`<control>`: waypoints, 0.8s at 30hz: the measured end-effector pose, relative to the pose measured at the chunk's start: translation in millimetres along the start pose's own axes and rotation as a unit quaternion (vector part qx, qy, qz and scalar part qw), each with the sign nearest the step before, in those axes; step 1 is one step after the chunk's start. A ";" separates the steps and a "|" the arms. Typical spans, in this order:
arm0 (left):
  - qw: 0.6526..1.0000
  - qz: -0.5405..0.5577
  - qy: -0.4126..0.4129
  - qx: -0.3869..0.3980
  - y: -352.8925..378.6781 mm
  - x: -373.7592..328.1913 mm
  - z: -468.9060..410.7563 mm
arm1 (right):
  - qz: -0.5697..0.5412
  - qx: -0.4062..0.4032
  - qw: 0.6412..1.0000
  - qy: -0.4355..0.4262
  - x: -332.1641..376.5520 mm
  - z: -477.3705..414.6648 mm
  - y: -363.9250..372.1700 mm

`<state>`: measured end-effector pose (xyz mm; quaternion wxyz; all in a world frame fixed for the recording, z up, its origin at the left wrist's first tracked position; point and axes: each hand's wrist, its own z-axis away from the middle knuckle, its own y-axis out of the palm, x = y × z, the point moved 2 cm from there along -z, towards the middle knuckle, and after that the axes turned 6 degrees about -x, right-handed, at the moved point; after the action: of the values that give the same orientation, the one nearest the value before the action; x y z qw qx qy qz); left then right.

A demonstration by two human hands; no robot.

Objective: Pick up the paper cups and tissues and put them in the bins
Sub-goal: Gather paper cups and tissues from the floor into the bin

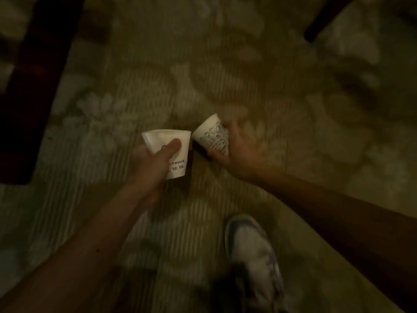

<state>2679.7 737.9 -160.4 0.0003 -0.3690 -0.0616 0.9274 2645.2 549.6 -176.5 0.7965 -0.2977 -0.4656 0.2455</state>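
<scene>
Paper cups, one per hand, both off the floor and above the patterned carpet [225, 64].

- Left hand [155, 161] grips the lettered cup [183, 159]. The thumb [172, 146] lies across the near wall and the other fingers are hidden behind it. The cup's long axis runs away from the person, roughly in line with the forearm, wide end far and base near the wrist.
- Right hand [239, 150] grips the doodled cup [211, 134]. One finger [226, 126] curls over the far side, and the thumb is under the near edge. This cup is tilted. Its wide end looks to point up-left, toward the lettered cup, and its base sits in toward the palm.
- The cups are just beside each other at their wide ends. Blur makes it impossible to tell whether they touch.

Key relation: neither cup lies away from the fingers, since each sits inside its grip. The next move therefore depends on where the bins are, not on a reach, and no bins are in view. No tissues are visible either.

Surroundings: a dark wooden furniture piece [33, 86] is to the left and a dark leg [327, 19] is at the upper right. A white sneaker [252, 251] stands on the carpet below the right hand.

Judgement: the pickup of these two cups is done and the drop is pending. With both hands full, tissues will have to wait until a cup goes into a bin. The doodled cup looks the less secure of the two, because it is tilted and held mostly at the base end. Both cups are thin-walled, so a hard squeeze would likely crush them.
</scene>
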 end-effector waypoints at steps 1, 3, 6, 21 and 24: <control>1.000 -0.011 -0.001 0.006 -4.6 14.8 17.4 | -0.025 0.014 0.999 0.033 -7.4 32.1 5.6; 0.999 -0.045 -0.010 0.018 -17.1 42.7 56.5 | -0.088 0.043 0.989 0.109 -16.7 96.4 10.2; 0.993 -0.109 -0.033 0.033 -44.5 69.5 130.2 | -0.189 0.054 0.959 0.206 -13.1 192.0 -3.3; 0.955 -0.193 -0.061 0.217 -21.2 -100.2 585.7 | -0.482 -0.110 0.818 0.294 90.6 584.4 -331.1; 0.939 -0.192 -0.090 0.272 35.7 -122.4 639.6 | -0.527 -0.147 0.789 0.279 59.7 601.5 -399.0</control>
<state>2332.6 623.9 379.9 0.2732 -0.2511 0.1234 0.9204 2183.2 457.0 373.6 0.8441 -0.1754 -0.3382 -0.3774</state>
